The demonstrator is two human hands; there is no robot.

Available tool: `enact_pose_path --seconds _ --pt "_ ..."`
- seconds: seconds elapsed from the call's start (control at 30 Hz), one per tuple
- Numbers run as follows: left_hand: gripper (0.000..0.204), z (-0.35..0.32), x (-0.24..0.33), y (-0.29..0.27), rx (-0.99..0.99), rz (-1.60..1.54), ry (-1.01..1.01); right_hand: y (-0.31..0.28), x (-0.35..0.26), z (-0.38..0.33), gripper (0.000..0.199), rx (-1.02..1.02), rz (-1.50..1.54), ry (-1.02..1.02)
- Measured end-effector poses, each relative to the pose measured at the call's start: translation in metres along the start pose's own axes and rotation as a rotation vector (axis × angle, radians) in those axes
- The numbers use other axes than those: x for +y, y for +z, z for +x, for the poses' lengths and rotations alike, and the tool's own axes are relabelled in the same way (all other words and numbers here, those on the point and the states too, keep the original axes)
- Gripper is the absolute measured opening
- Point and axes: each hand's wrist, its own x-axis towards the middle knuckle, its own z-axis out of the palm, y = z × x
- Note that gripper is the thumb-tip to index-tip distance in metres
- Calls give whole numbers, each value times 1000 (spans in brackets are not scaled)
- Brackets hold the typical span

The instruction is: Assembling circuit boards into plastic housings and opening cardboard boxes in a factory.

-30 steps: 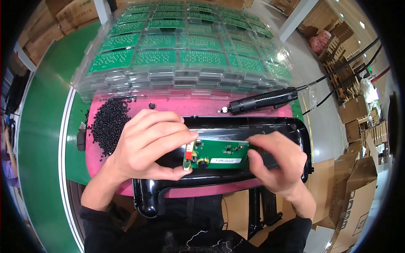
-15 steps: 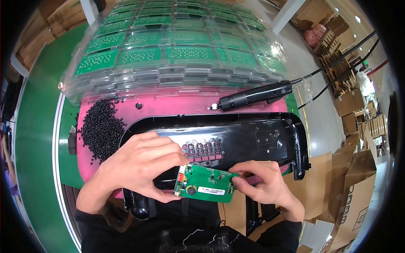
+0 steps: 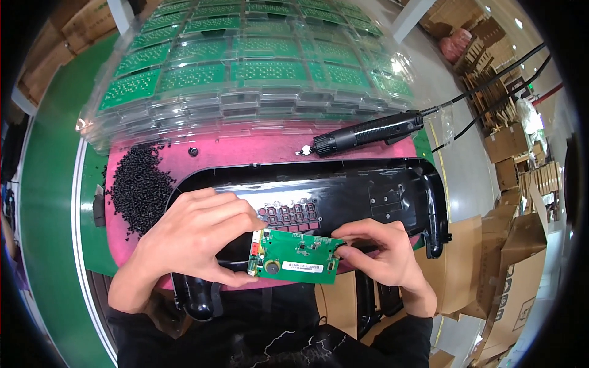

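Observation:
A green circuit board (image 3: pixel 294 253) is held up by its two short ends, component side facing me. It carries a white label, a round dark part and red and white connectors at its left end. My left hand (image 3: pixel 199 236) is closed on that connector end, thumb below and fingers above. The thumb and fingers of my right hand (image 3: pixel 383 251) pinch the right end. Behind and under the board lies a long black plastic housing (image 3: pixel 350 190), hollow side up. Its digit-shaped display window (image 3: pixel 291 214) shows just past the board's upper edge.
A pile of small black screws (image 3: pixel 140 190) lies left on the pink mat (image 3: pixel 245 144). A black electric screwdriver (image 3: pixel 368 134) rests behind the housing, its cable running right. Stacked clear trays (image 3: pixel 245 101) of green boards stand at the back. Cardboard boxes (image 3: pixel 515 276) are at the right.
The board has moved slightly up and left with both hands and is turned a little more level. My grip stays the same. The whole view has shifted slightly.

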Motion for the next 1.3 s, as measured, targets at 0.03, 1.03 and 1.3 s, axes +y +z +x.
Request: enact_pose_path --seconds 0.03,1.03,1.3 --pt "52 0 0 0 0 -2 0 0 2 0 23 -6 -5 -17" --pt "58 5 5 8 -102 282 -315 1 29 40 51 54 -260 -154" --pt "60 7 6 9 -130 274 -338 0 32 38 52 35 -283 -153"
